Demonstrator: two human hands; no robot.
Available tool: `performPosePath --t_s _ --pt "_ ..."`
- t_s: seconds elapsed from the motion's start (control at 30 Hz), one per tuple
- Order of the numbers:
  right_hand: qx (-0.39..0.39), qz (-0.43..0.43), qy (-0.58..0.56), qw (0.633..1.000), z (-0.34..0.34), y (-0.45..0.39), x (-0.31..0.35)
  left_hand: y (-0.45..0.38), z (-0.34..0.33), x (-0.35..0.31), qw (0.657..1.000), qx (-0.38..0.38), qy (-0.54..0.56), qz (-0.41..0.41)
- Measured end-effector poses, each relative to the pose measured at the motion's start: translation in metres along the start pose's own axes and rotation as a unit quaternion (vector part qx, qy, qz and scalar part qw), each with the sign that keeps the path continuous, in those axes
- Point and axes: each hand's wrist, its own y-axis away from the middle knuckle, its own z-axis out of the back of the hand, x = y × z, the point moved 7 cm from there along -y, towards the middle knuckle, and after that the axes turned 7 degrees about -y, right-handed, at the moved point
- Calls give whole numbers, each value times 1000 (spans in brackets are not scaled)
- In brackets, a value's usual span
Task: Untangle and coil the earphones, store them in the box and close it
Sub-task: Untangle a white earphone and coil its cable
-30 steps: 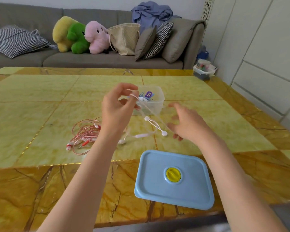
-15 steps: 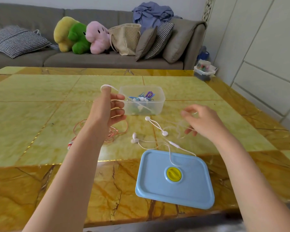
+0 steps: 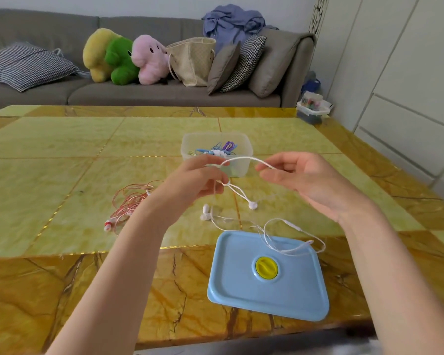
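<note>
- The left hand (image 3: 195, 180) pinched the thin white earphone cable (image 3: 241, 160) above the yellow marble table (image 3: 62, 175).
- The right hand (image 3: 303, 180) held the same cable's arc in its fingertips, other fingers relaxed.
- Beyond both hands stood the clear plastic box (image 3: 216, 152); the pale blue lid (image 3: 267, 278) lay nearer, loose cable trailing across it.
- Tangled red earphones (image 3: 128, 206) lay left.

Earphones, box and lid spread across the tabletop (image 3: 62, 149).

The box (image 3: 216, 153) sits mid-table with what seem to be coiled earphones inside; the lid (image 3: 267, 276) lies nearer, to the right. One cable (image 3: 280, 234) trails onto the lid; another tangle (image 3: 131, 203) lies left. Both hands hover between box and lid. A sofa (image 3: 164, 96) stands behind.
</note>
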Motion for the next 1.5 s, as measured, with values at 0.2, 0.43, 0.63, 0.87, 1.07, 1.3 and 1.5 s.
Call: performPosePath --t_s 0.2,0.43,0.63,0.87,1.07,1.3,1.5 --pt "-58 20 -55 997 6 -5 -5 9 -24 -5 990 142 -15 7" --pt "-79 -17 -184 980 6 -7 -11 14 -30 -13 977 185 90 -55" --pt "45 -102 271 956 -50 -15 -50 9 -24 -31 921 155 347 -87" --pt "80 3 285 955 -71 -10 -26 -9 -5 10 994 -51 93 -6" --pt "72 64 190 977 -53 -4 -1 -8 2 10 996 -43 74 9" --pt "10 122 70 990 -22 3 18 9 -34 10 989 143 30 23" --pt "-126 155 80 977 1 -1 12 18 -49 -1 974 221 37 7"
